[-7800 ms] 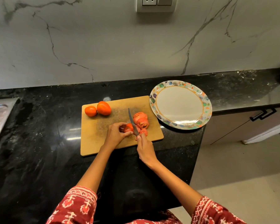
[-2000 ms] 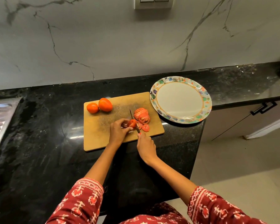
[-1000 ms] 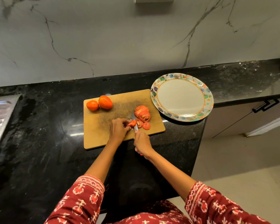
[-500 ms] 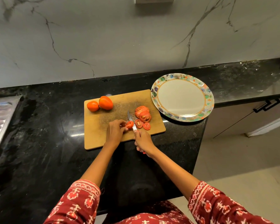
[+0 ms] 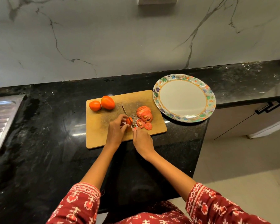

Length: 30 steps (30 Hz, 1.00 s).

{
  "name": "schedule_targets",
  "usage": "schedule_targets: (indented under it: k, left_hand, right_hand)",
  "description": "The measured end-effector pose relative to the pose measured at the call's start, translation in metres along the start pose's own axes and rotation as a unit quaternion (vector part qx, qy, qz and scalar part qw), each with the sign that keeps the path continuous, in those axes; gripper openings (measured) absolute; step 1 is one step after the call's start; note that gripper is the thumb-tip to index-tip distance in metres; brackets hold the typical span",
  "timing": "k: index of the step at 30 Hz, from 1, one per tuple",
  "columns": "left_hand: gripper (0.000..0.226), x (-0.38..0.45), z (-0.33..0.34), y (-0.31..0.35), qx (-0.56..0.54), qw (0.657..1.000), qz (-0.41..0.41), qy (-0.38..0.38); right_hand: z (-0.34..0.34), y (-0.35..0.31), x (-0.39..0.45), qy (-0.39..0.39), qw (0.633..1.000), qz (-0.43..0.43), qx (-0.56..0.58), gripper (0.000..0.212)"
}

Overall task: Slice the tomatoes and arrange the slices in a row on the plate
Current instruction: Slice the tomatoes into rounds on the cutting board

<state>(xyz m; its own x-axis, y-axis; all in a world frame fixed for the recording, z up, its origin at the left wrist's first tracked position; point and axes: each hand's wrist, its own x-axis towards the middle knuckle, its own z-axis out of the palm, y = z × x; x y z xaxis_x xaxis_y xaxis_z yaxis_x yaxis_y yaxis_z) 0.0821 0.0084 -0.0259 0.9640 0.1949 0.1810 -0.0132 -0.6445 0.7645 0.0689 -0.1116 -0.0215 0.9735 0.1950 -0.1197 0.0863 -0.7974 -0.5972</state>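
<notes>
The left hand [image 5: 116, 132] pinches a tiny tomato end [image 5: 129, 121] on the wooden cutting board [image 5: 97, 136]. The right hand [image 5: 142, 140] grips the knife [image 5: 126, 113], and its blade sits right against that piece. The two hands almost touch. The piece is so small that the fingertips [image 5: 123, 117] sit very near the blade, so I think a slip could cut them. The wet piece could also slide away. Cut slices [image 5: 144, 116] lie just beside it. Two whole tomatoes [image 5: 102, 103] wait at the board's far corner. The plate [image 5: 158, 101] has no slices yet.
</notes>
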Motion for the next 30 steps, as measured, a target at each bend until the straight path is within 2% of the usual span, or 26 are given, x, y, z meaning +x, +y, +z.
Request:
schedule_targets:
  k: [4, 8, 16, 22, 28, 30]
  left_hand:
    - [0.025, 0.004, -0.001, 0.005, 0.019, 1.0, 0.021, -0.005]
    - [0.023, 0.006, -0.002, 0.005, 0.042, 0.998, 0.029, -0.031]
    - [0.014, 0.018, -0.013, -0.002, 0.168, 0.972, 0.14, -0.084]
    - [0.011, 0.027, -0.021, -0.003, 0.182, 0.95, 0.216, -0.133]
    - [0.009, 0.038, -0.032, -0.006, 0.204, 0.937, 0.238, -0.155]
    - [0.009, 0.036, -0.03, -0.005, 0.206, 0.935, 0.243, -0.156]
  right_hand:
    - [-0.007, 0.005, 0.002, 0.012, 0.999, -0.018, -0.045, 0.039]
    - [-0.006, 0.006, -0.003, 0.008, 0.999, -0.013, -0.039, 0.037]
    - [-0.006, 0.0, -0.001, -0.005, 0.999, -0.006, -0.039, 0.039]
    - [-0.007, 0.002, 0.001, -0.012, 0.999, -0.016, -0.043, 0.038]
    - [-0.005, 0.01, -0.013, -0.028, 0.998, -0.015, -0.054, 0.035]
    - [-0.005, 0.005, -0.011, -0.03, 0.999, -0.001, -0.023, 0.036]
